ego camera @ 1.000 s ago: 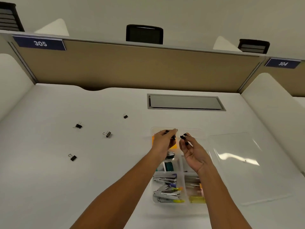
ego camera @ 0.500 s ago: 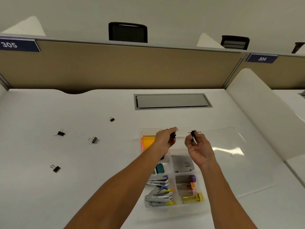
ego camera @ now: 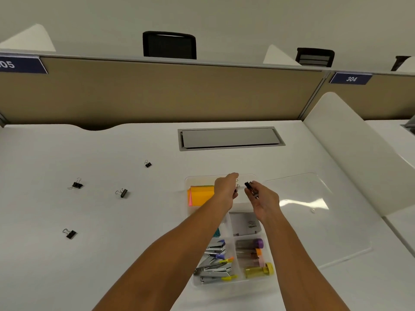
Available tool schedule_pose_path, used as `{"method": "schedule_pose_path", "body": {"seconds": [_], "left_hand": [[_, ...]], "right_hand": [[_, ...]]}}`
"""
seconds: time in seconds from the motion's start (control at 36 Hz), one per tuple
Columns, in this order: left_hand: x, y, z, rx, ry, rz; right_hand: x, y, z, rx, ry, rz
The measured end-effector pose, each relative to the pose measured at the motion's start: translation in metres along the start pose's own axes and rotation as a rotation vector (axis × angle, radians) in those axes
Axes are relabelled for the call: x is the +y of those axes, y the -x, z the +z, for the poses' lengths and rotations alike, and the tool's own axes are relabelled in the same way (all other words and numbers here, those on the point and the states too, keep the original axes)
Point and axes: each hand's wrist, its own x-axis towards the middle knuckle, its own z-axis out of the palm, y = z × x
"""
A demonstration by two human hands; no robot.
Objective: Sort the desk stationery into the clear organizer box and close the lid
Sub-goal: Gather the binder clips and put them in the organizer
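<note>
Nearest in the clear organizer box [ego camera: 190,281] lie silver staplers [ego camera: 213,268] and capped tubes [ego camera: 253,257]; orange sticky notes [ego camera: 201,195] fill its far left compartment. Above the far end, the left hand [ego camera: 225,190] pinches a small clip, mostly hidden, and the right hand [ego camera: 261,199] pinches a black binder clip [ego camera: 248,186]. The clear lid [ego camera: 314,216] lies flat just right. Four binder clips [ego camera: 122,193] sit scattered far left on the white desk [ego camera: 89,254].

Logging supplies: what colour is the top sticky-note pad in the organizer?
Orange sticky-note pad, with a pink edge below; head view.
</note>
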Motion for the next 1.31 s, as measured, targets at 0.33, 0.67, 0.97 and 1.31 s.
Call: {"method": "schedule_pose_path", "body": {"seconds": [0.33, 0.67, 0.97, 1.31], "left_hand": [[0.004, 0.01, -0.003, -0.068, -0.003, -0.056], [0.012, 0.018, -0.025, -0.169, 0.089, -0.001], [0.019, 0.028, -0.086, -0.144, 0.283, 0.035], [0.008, 0.049, -0.188, 0.098, 0.262, 0.241]], "right_hand": [[-0.002, 0.001, 0.004, 0.038, 0.188, -0.01], [-0.01, 0.009, 0.012, -0.018, 0.204, -0.055], [0.001, 0.029, 0.035, -0.165, 0.234, -0.116], [0.042, 0.057, 0.095, -0.324, 0.345, -0.055]]}}
